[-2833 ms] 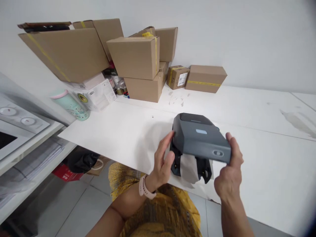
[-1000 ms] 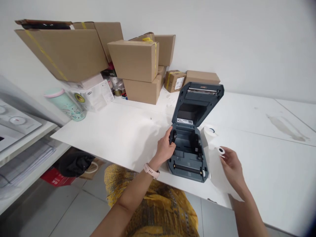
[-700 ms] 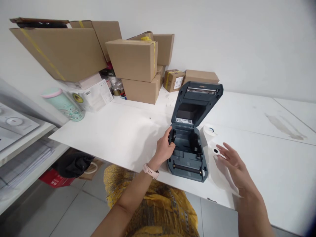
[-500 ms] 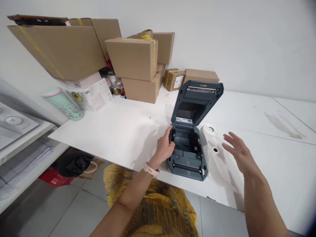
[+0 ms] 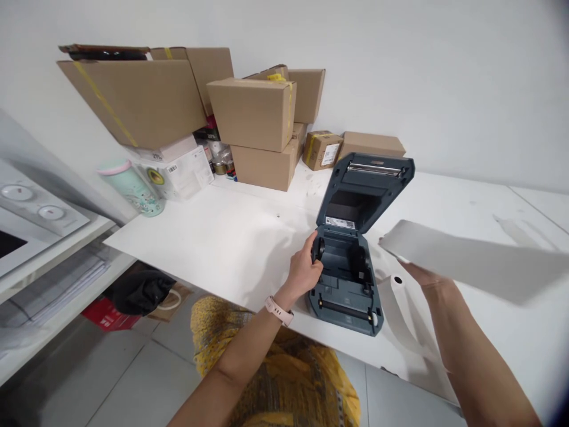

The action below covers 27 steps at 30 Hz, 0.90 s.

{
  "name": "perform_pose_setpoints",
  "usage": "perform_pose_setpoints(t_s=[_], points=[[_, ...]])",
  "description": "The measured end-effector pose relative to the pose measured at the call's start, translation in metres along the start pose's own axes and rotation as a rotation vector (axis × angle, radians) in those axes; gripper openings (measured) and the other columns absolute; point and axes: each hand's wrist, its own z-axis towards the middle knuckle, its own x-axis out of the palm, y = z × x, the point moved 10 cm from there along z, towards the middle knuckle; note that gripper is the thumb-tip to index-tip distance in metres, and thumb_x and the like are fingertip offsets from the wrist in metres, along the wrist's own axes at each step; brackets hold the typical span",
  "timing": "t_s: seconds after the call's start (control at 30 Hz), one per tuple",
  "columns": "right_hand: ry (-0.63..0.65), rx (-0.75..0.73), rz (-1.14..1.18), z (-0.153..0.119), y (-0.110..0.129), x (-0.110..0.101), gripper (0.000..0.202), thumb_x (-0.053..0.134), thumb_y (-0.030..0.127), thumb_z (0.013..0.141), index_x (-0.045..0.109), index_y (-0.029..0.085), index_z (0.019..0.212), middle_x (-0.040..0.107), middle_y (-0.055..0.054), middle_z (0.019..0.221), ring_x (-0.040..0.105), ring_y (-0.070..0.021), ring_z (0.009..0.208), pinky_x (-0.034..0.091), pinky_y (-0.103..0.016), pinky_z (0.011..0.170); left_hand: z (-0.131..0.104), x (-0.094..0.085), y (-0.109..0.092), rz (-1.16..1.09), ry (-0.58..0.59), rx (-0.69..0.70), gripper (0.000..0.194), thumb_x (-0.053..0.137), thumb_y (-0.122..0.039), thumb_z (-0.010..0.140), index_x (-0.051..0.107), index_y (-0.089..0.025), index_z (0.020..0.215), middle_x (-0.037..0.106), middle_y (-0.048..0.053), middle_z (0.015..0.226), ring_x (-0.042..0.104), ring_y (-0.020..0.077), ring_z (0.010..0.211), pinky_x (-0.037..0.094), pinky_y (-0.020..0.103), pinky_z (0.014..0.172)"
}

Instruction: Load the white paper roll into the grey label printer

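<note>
A dark grey label printer (image 5: 342, 281) stands near the table's front edge with its lid (image 5: 367, 190) raised and its roll bay bare. My left hand (image 5: 304, 267) grips the printer's left wall, fingers at the black roll holder inside. To the right of the printer, my right hand (image 5: 420, 274) holds a white paper roll (image 5: 402, 234) whose loose strip trails off to the right. The paper hides most of its fingers; the tips show at the roll's left edge. A second white paper roll (image 5: 399, 302) with a black core lies between the printer and my right wrist.
Cardboard boxes (image 5: 251, 112) are stacked against the wall at the back left, with smaller boxes (image 5: 322, 151) behind the printer. A mint tumbler (image 5: 133, 187) leans at the table's left end. Beyond it, a white appliance with dials (image 5: 35, 207) sits on a shelf.
My right hand has moved left and taken hold of a paper roll, lifting it with its strip. My left hand stays on the printer. The view has shifted slightly.
</note>
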Motion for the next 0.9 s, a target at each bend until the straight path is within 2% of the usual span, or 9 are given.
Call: perform_pose_setpoints(t_s=[0.1,0.23,0.3,0.37,0.5,0.6,0.7,0.8,0.9], points=[[0.13,0.053,0.105,-0.001,0.023,0.011,0.062,0.032,0.074,0.089,0.069,0.028,0.107,0.073,-0.007,0.088,0.071,-0.0261,0.085,0.058,-0.048,0.082,0.0,0.0,-0.001,-0.001,0.007,-0.001,0.082,0.052,-0.009,0.081,0.034,-0.027,0.159,0.075,0.006,0.117,0.07,0.0243,0.106,0.049,0.037,0.103],[0.49,0.115,0.049,-0.014,0.068,0.055,0.05,0.069,0.061,0.075,0.072,0.022,0.107,0.076,-0.006,0.094,0.072,-0.0275,0.089,0.058,-0.041,0.079,0.0,-0.002,-0.001,-0.002,-0.014,-0.012,0.081,0.052,-0.007,0.079,0.038,-0.025,0.158,0.075,0.006,0.118,0.069,0.0254,0.11,0.048,0.038,0.105],[0.704,0.064,-0.131,-0.024,0.091,0.087,0.051,0.081,0.05,0.066,0.071,0.023,0.108,0.076,-0.005,0.101,0.072,-0.0283,0.092,0.058,-0.037,0.078,0.0,-0.003,-0.001,-0.006,-0.02,-0.009,0.082,0.052,-0.007,0.079,0.038,-0.026,0.157,0.074,0.006,0.122,0.069,0.0263,0.113,0.048,0.039,0.106],[0.822,-0.017,-0.384,-0.028,0.105,0.112,0.052,0.082,0.049,0.064,0.07,0.026,0.11,0.076,-0.004,0.103,0.071,-0.0278,0.089,0.057,-0.036,0.075,0.0,-0.002,0.0,-0.011,-0.023,-0.005,0.083,0.052,-0.007,0.078,0.038,-0.028,0.157,0.073,0.005,0.127,0.068,0.0267,0.116,0.049,0.039,0.106],[0.808,-0.07,-0.711,-0.018,0.104,0.141,0.052,0.077,0.059,0.067,0.068,0.027,0.107,0.076,-0.007,0.107,0.072,-0.0319,0.09,0.056,-0.041,0.073,0.001,-0.003,0.002,-0.013,-0.021,-0.011,0.082,0.051,-0.007,0.078,0.038,-0.026,0.157,0.068,0.006,0.138,0.064,0.0275,0.126,0.047,0.038,0.11],[0.878,-0.063,-0.788,-0.017,0.086,0.154,0.057,0.069,0.071,0.073,0.067,0.024,0.105,0.076,-0.011,0.109,0.072,-0.0359,0.095,0.056,-0.045,0.078,0.0,-0.004,0.001,-0.018,-0.023,-0.026,0.08,0.05,-0.007,0.079,0.039,-0.023,0.157,0.063,0.008,0.145,0.061,0.0279,0.131,0.045,0.038,0.112],[0.886,-0.098,-0.813,-0.015,0.072,0.158,0.069,0.063,0.075,0.078,0.066,0.02,0.119,0.075,-0.016,0.117,0.071,-0.0402,0.104,0.056,-0.051,0.085,-0.001,-0.003,0.0,-0.021,-0.014,-0.039,0.079,0.05,-0.008,0.08,0.039,-0.023,0.157,0.062,0.007,0.146,0.061,0.0275,0.131,0.046,0.038,0.112],[0.79,-0.215,-0.762,-0.02,0.08,0.154,0.072,0.059,0.069,0.086,0.06,0.018,0.138,0.066,-0.018,0.138,0.064,-0.0416,0.125,0.053,-0.057,0.1,-0.002,-0.004,0.0,-0.015,-0.009,-0.037,0.078,0.051,-0.01,0.082,0.038,-0.025,0.157,0.063,0.007,0.145,0.062,0.0279,0.128,0.047,0.04,0.11],[0.599,-0.337,-0.668,-0.043,0.103,0.138,0.061,0.047,0.057,0.099,0.054,0.02,0.147,0.056,-0.014,0.151,0.055,-0.0358,0.139,0.048,-0.056,0.111,-0.003,-0.004,0.001,-0.015,-0.002,-0.034,0.077,0.05,-0.011,0.083,0.038,-0.027,0.158,0.067,0.008,0.139,0.067,0.0274,0.119,0.05,0.041,0.106]])
